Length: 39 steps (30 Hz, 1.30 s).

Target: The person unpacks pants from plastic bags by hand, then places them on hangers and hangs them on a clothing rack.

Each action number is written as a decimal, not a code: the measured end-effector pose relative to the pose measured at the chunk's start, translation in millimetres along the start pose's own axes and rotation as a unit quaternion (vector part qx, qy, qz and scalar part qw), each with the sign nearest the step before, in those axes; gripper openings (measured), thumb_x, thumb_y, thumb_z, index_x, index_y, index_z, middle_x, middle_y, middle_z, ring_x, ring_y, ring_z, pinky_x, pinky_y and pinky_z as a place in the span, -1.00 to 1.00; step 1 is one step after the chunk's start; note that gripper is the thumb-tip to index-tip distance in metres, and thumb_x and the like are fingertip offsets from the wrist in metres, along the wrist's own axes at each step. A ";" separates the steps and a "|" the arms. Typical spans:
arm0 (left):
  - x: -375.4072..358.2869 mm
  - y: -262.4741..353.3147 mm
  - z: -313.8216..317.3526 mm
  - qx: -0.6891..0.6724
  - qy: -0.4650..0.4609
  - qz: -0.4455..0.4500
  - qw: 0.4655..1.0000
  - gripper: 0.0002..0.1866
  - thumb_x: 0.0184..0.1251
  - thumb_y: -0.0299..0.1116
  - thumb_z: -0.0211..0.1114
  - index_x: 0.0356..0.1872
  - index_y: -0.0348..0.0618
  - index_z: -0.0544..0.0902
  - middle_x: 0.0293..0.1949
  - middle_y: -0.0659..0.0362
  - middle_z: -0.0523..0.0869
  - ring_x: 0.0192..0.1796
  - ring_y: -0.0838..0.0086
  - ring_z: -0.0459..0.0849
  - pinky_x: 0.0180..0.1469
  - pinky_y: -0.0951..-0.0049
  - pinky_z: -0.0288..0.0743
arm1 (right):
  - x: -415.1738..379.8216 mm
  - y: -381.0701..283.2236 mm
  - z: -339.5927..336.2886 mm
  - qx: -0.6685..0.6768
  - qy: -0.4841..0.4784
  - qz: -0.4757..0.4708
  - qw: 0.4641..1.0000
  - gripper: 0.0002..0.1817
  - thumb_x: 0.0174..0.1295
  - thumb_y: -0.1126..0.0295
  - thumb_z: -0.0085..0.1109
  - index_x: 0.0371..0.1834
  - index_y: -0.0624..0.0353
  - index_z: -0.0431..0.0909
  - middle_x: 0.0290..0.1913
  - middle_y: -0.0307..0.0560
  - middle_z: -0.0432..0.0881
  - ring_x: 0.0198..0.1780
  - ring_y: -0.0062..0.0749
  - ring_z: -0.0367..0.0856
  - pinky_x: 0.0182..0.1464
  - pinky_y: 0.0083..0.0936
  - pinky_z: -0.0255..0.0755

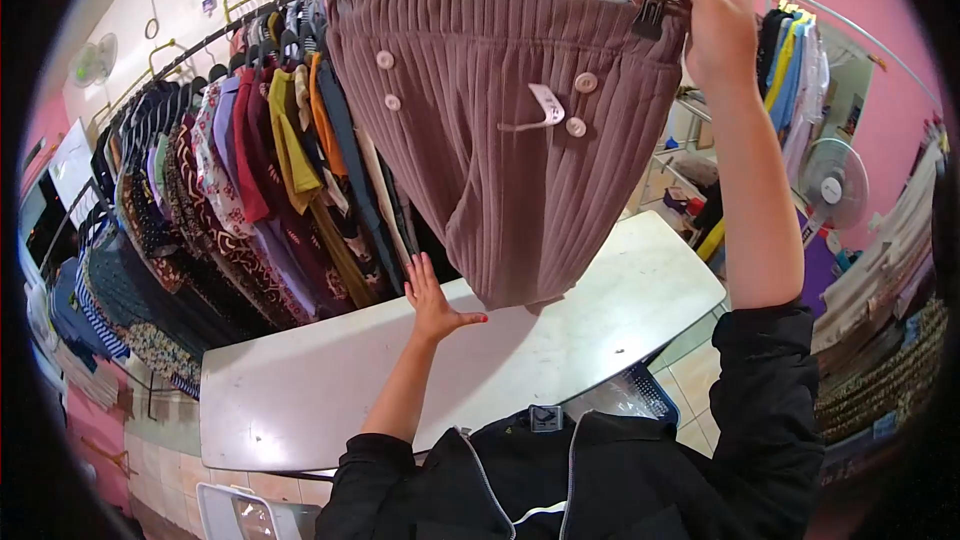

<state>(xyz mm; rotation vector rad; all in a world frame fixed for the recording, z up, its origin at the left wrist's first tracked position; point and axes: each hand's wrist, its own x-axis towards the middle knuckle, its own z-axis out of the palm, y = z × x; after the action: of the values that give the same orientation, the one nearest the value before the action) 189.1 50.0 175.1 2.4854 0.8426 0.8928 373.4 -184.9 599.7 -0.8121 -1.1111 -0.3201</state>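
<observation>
Mauve ribbed trousers with pale buttons and a small white tag hang from a black clip hanger in front of the clothes rack. My right hand is raised at the upper right, its fingers closed round the clip end of the hanger at the waistband. Lower down, my left hand is beside the trousers' lower left edge, fingers spread and holding nothing. The trousers' lower end hangs over the white table.
Behind the table, a rack of many garments curves leftward. A standing fan and more hanging clothes are at the right. Beneath the table's right side is a blue basket; a white bin stands at the lower left.
</observation>
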 end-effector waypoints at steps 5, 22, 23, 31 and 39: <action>-4.1 3.0 58.8 -0.014 -0.056 -0.026 0.998 0.76 -0.84 0.35 0.59 0.45 -0.18 -0.41 0.49 -0.13 -0.34 0.53 0.03 -0.32 0.39 -0.20 -0.38 | 8.0 -56.8 -24.1 -0.046 0.047 -0.050 0.997 -0.78 0.30 0.26 0.14 -0.32 0.19 0.44 -0.51 -0.07 0.62 -0.51 -0.45 0.61 -0.43 -0.58 0.48; -20.7 60.7 151.8 -0.118 -0.484 0.083 0.863 -0.55 0.03 -0.17 0.33 -0.06 -0.20 0.65 -0.11 -0.08 0.70 -0.07 0.22 0.68 -0.06 0.31 0.53 | 35.8 -86.1 -164.3 -0.431 0.137 -0.141 0.881 -0.68 0.28 0.16 0.18 -0.34 0.27 0.54 -0.48 -0.18 0.56 -0.40 -0.55 0.53 -0.27 -0.60 0.41; -13.9 56.7 161.0 -0.118 -0.539 0.098 0.828 -0.55 0.07 -0.14 0.30 -0.05 -0.19 0.64 -0.11 -0.06 0.70 -0.09 0.21 0.69 -0.08 0.28 0.53 | 26.5 -79.7 -155.0 -0.499 0.148 -0.138 0.843 -0.62 0.26 0.10 0.19 -0.35 0.29 0.54 -0.49 -0.17 0.56 -0.41 -0.54 0.47 -0.25 -0.57 0.38; 79.4 76.9 229.9 -0.252 -0.577 -0.166 0.759 -0.48 0.34 0.02 0.00 0.22 -0.04 0.42 0.06 0.10 0.57 -0.04 0.33 0.59 -0.15 0.23 0.51 | 3.6 14.9 -131.5 -0.643 0.077 -0.098 0.755 -0.57 0.24 -0.01 0.12 -0.27 0.21 0.56 -0.42 0.12 0.64 -0.30 0.05 0.63 -0.26 -0.21 0.43; 220.6 214.0 161.7 -0.462 -0.392 -0.139 0.783 -0.43 0.33 -0.07 0.08 0.28 -0.16 0.38 0.24 0.06 0.46 0.32 0.23 0.33 0.36 0.27 0.09 | 46.7 126.1 -112.2 -0.649 0.057 -0.122 0.749 -0.68 0.27 0.13 0.07 -0.34 0.21 0.50 -0.42 0.17 0.64 -0.30 0.11 0.63 -0.26 -0.08 0.46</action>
<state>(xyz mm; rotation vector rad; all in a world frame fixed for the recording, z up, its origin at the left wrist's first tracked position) 521.8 8.7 265.4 1.5252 0.3073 0.0342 544.8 -172.6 565.9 -1.8292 -0.7520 -1.4468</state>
